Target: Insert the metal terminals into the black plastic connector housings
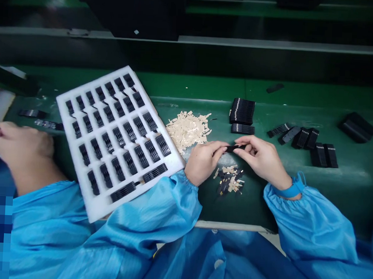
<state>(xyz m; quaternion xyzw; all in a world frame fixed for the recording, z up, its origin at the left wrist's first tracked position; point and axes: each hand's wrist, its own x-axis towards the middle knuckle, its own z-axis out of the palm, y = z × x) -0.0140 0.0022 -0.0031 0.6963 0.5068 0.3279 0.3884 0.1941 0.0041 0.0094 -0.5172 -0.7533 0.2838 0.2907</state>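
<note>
My left hand [203,160] and my right hand [262,157] are closed together on one small black strip part [235,148], pinched at both ends above the green table [265,193]. Just below them lies a small heap of black and tan scraps [230,180]. A white foam tray [111,135], tilted and resting partly on my left sleeve, carries several rows of black parts in its slots. A heap of tan peeled tabs [188,129] lies between the tray and my hands.
A stack of black parts [242,113] stands behind my hands. More black parts [305,141] lie scattered to the right, with a dark block [357,127] at far right. A co-worker's hand [20,145] in a blue sleeve works at the left. A raised ledge [272,44] runs along the back.
</note>
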